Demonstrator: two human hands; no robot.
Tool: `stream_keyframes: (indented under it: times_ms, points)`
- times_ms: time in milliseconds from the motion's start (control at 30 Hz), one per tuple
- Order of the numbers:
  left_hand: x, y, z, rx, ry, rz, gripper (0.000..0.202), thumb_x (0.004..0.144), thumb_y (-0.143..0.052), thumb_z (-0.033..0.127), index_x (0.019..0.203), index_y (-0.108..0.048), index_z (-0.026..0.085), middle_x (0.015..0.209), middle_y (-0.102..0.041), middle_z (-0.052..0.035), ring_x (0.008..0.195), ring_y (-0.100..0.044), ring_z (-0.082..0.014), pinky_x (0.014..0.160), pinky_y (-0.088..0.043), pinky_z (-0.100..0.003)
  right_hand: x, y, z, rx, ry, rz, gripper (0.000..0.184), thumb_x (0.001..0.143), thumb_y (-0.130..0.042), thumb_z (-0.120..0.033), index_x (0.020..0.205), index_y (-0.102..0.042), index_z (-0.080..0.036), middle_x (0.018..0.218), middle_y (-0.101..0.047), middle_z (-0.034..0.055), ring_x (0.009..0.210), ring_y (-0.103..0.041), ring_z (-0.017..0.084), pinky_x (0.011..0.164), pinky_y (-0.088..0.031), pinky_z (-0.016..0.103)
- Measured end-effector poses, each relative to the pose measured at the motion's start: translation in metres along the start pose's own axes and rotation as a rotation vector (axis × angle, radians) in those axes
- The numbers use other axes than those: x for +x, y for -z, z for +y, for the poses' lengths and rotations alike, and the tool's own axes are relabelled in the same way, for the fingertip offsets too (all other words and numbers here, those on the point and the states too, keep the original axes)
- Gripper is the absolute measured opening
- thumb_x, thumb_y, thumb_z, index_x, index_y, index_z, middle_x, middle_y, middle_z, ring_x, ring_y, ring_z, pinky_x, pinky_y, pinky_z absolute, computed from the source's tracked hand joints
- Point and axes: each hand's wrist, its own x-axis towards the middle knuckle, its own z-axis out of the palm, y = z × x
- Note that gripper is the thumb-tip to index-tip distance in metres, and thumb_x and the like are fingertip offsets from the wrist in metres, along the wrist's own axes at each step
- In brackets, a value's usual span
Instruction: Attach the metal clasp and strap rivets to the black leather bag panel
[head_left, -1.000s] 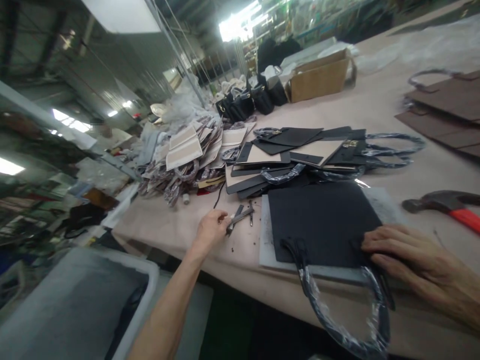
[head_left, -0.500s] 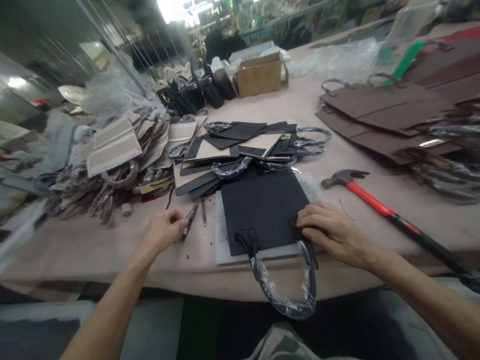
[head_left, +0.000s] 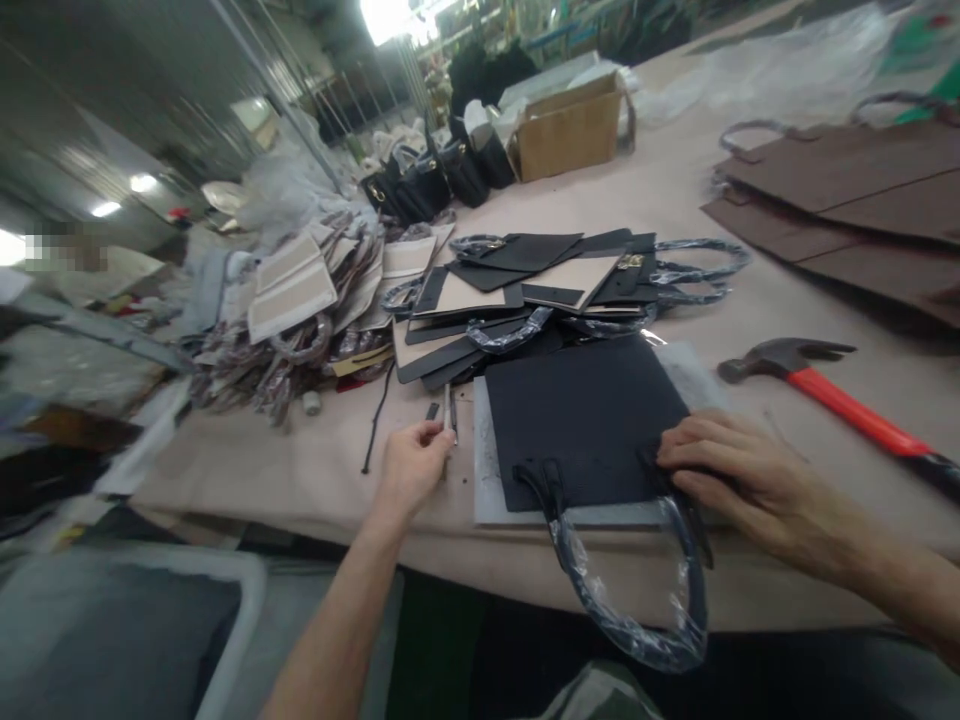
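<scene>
Black bag panel on pale board, unmoved, seemingly steadied: right hand at end of handle, clamping unclear. Left hand pinches slim metal tool, now swung straighter.

The head camera looks from above the near edge of the table, facing forward and down across it. The left hand and right hand are near the lens; the view reaches past a cardboard box to a bright lamp at the far side.
</scene>
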Motion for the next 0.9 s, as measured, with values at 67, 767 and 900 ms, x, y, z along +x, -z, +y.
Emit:
stream_keyframes:
  times_ms: [67, 767, 900]
  points:
    - [-0.002, -0.004, 0.001, 0.191, -0.035, 0.036, 0.016, 0.080, -0.072, 0.025, 0.089, -0.077, 0.014, 0.073, -0.071, -0.0054, 0.074, -0.067, -0.0226, 0.071, -0.048, -0.032, 0.000, -0.001, 0.004, -0.052, 0.046, 0.029, 0.014, 0.105, -0.052, -0.031, 0.108, -0.066, -0.029, 0.104, -0.072, 0.0045, 0.100, -0.065, 0.022, 0.084, -0.055, 0.038]
    - [0.006, 0.020, -0.013, 0.501, 0.073, 0.195, 0.018, 0.087, -0.069, 0.023, 0.100, -0.077, 0.014, 0.088, -0.076, -0.0097, 0.091, -0.071, -0.0283, 0.081, -0.049, -0.034, -0.004, -0.004, 0.012, -0.162, 0.116, 0.087, 0.020, 0.107, -0.049, -0.042, 0.108, -0.066, -0.031, 0.105, -0.073, -0.0023, 0.100, -0.068, 0.020, 0.081, -0.059, 0.034]
    - [-0.004, 0.003, -0.003, 0.435, 0.042, 0.180, 0.018, 0.087, -0.070, 0.026, 0.101, -0.076, 0.017, 0.084, -0.075, -0.0054, 0.086, -0.072, -0.0232, 0.080, -0.050, -0.030, -0.003, -0.004, 0.013, -0.170, 0.124, 0.079, 0.019, 0.106, -0.050, -0.041, 0.108, -0.066, -0.031, 0.104, -0.073, -0.0013, 0.099, -0.068, 0.020, 0.080, -0.060, 0.034]
